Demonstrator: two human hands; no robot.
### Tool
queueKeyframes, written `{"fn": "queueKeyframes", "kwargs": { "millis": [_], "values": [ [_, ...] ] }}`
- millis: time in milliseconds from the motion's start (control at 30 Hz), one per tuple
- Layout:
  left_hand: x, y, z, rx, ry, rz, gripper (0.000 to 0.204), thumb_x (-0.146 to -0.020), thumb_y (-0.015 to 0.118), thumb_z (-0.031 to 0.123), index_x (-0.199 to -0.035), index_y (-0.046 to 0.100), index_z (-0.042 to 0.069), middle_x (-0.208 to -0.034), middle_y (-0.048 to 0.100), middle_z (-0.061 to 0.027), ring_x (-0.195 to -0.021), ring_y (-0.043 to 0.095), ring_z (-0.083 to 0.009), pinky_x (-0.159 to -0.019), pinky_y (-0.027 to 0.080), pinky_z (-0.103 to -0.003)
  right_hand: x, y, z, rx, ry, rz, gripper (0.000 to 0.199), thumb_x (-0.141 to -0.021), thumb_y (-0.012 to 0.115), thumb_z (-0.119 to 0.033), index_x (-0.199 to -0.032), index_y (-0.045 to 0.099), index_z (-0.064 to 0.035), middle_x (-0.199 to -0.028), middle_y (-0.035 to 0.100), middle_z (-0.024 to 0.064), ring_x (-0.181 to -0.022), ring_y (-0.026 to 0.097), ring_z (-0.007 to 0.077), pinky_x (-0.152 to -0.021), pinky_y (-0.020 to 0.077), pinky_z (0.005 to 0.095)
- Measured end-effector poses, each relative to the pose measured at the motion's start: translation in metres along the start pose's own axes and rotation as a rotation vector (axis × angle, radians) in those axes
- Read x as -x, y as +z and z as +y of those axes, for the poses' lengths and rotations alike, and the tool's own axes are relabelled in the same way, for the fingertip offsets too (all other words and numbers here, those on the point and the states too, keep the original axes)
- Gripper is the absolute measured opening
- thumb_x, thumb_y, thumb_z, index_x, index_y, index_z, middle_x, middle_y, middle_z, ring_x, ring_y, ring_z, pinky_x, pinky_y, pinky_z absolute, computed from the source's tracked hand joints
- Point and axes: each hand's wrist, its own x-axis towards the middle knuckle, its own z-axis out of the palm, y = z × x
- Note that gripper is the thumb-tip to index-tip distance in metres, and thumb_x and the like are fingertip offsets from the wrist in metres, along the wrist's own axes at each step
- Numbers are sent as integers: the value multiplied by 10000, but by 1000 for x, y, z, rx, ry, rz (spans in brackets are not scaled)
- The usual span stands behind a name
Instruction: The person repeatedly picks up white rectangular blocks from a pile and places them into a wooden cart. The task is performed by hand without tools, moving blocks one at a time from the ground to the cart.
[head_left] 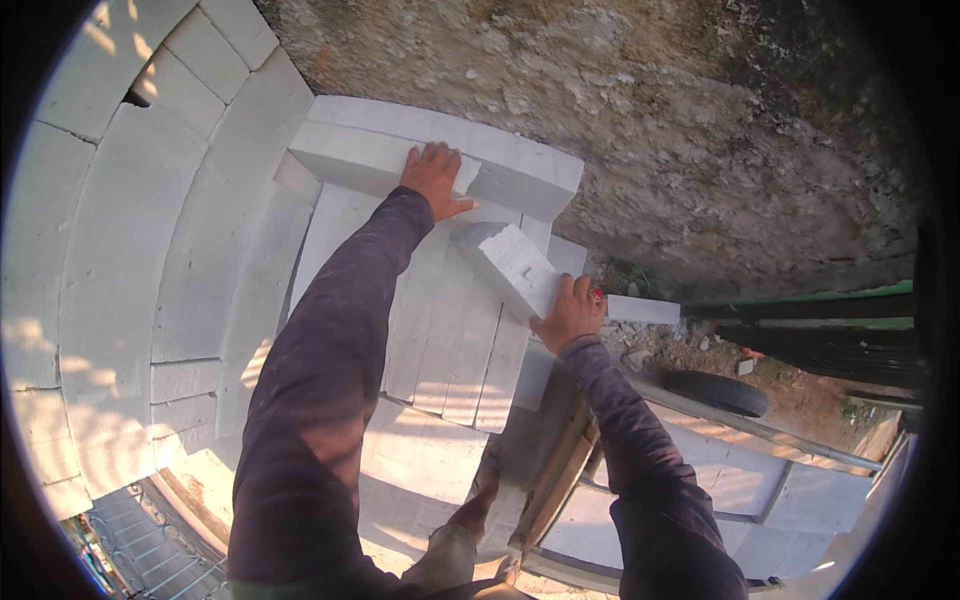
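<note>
My left hand [434, 182] grips the right end of a long white block [350, 152], fingers over its top and thumb stretched aside. That block lies at the far end of a white block stack [440, 310], in front of another long white block [530, 172] along the rough wall. My right hand [572, 314] is closed on the near right end of a shorter white block piece [512, 262], with a rough, broken-looking face. The piece lies slantwise over the stack; whether it touches the blocks beneath is hard to tell. A red-stoned ring shows on my right hand.
A tall white block wall [130, 230] rises at the left. The rough wall [640, 100] closes off the far side. Rubble, a narrow white block [642, 310] and a black tyre [718, 392] lie right. A cart [720, 470] carrying white blocks stands at the lower right.
</note>
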Motion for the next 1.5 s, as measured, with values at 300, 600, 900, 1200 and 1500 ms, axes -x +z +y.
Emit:
{"fn": "queueKeyframes", "kwargs": {
  "millis": [300,600,900,1200,1500],
  "values": [
    [31,10,18,-100,11,-49,717,-777,717,319,-1383,423,73,-1409,397,-202,-1370,314,-394,-1115,259,-537,37,20,3,-46,106,43,825,-592,800,-319,-1279,416,-72,-1154,478,122,-1066,574,317,-989,313,530],
    [35,-11,-5,-293,434,-239,714,-670,776,139,-1320,482,100,-1169,550,-117,-1117,514,-315,-952,367,-477,41,24,8,-156,35,19,832,-611,790,-325,-1287,396,-42,-1186,487,138,-1135,528,313,-1001,319,528],
    [116,-28,62,-17,444,-314,904,-683,803,346,-1437,369,103,-1376,435,-180,-1306,382,-346,-1074,273,-497,97,53,33,-162,-48,90,856,-686,783,-417,-1344,390,-34,-1279,470,154,-1144,549,319,-1053,275,552],
    [39,-4,-9,864,-1399,52,1368,-625,757,686,-1519,-25,8,-1516,168,-311,-1407,257,-429,-1137,228,-534,63,114,93,-1195,854,-120,810,-844,535,-647,-1388,398,-64,-1247,541,181,-1171,544,373,-973,396,568],
    [110,69,-34,1147,-1461,130,1224,-607,849,351,-1435,60,-85,-1326,433,-301,-1106,579,-359,-972,475,-436,126,76,34,-2194,941,-579,696,-814,643,-506,-1388,407,-191,-1371,466,95,-1241,444,389,-956,350,643]
  ]
}}
